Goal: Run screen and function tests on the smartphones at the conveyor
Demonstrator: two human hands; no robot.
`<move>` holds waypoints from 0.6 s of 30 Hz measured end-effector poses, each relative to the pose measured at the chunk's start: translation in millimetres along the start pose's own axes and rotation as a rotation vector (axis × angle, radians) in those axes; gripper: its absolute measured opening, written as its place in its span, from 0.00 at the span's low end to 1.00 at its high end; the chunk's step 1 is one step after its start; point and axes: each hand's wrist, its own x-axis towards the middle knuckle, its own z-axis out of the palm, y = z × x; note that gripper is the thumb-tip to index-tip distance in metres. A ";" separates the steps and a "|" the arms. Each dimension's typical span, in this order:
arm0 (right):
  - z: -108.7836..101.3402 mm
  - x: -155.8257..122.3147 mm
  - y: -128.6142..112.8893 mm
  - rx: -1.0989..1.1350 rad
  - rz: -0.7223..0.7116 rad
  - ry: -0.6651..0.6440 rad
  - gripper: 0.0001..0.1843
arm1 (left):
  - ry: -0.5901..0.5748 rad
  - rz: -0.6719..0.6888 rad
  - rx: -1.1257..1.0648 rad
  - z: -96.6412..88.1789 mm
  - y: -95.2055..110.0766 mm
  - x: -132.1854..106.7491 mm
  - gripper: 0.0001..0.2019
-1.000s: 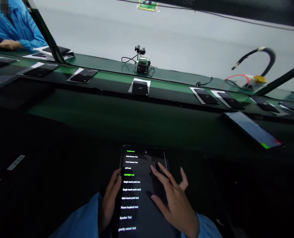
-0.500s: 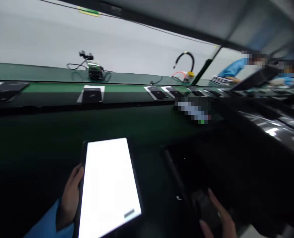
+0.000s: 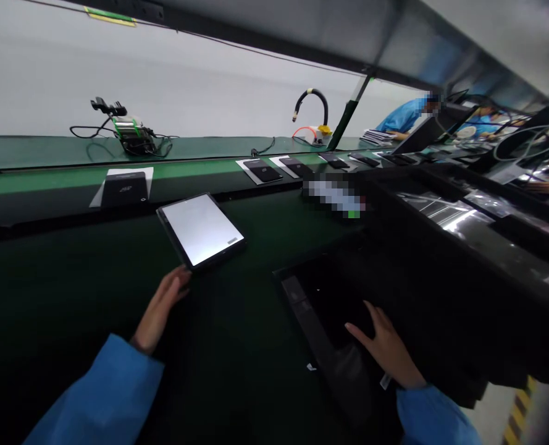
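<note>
A tablet (image 3: 202,228) with a lit white screen and dark frame lies tilted to the view on the dark green work surface. My left hand (image 3: 162,306) is at its near-left corner, fingers stretched out; whether the fingertips still touch it I cannot tell. To the right lies a dark, flat, screen-like panel (image 3: 320,296), partly under a dark film-like sheet (image 3: 343,377). My right hand (image 3: 388,343) hovers at or rests on this panel, thumb and fingers apart, holding nothing. A small white scrap (image 3: 311,367) lies beside the sheet.
Dark devices on white sheets (image 3: 126,187) line a black strip at the back. Behind them stand a small cabled device (image 3: 135,133) and a curved black hose (image 3: 318,102). Black trays (image 3: 445,216) with clear film fill the right. A co-worker in blue (image 3: 404,117) sits farther back.
The lit tablet has moved away from me to the back, and my left hand has let go of its side. My right hand has moved forward over the dark panel. The view has shifted right.
</note>
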 end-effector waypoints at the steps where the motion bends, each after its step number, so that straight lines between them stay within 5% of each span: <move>1: 0.4 4.5 -3.3 0.003 0.007 -0.023 0.47 | -0.056 -0.043 -0.012 2.9 -8.3 -19.6 0.34; 4: 3.8 -4.6 -26.3 0.078 -0.025 -0.132 0.44 | -0.317 -0.283 -0.074 8.4 -28.7 -78.8 0.28; 6: 9.1 -24.1 -55.6 0.213 -0.088 -0.278 0.38 | -0.394 -0.431 -0.105 7.6 -36.8 -110.1 0.28; 8: 17.0 -44.0 -93.9 0.372 -0.185 -0.462 0.35 | -0.289 -0.478 -0.088 1.3 -40.9 -129.3 0.27; 11: 33.2 -56.4 -154.3 0.559 -0.336 -0.621 0.37 | 0.019 -0.447 0.012 -17.7 -43.4 -137.5 0.26; 15: 60.6 -36.6 -207.7 0.584 -0.396 -0.500 0.38 | 0.181 -0.440 0.000 -40.5 -49.0 -142.0 0.29; 18: 76.8 -19.7 -221.3 0.648 -0.369 -0.474 0.34 | 0.189 -0.198 -0.079 -38.4 -53.1 -155.0 0.24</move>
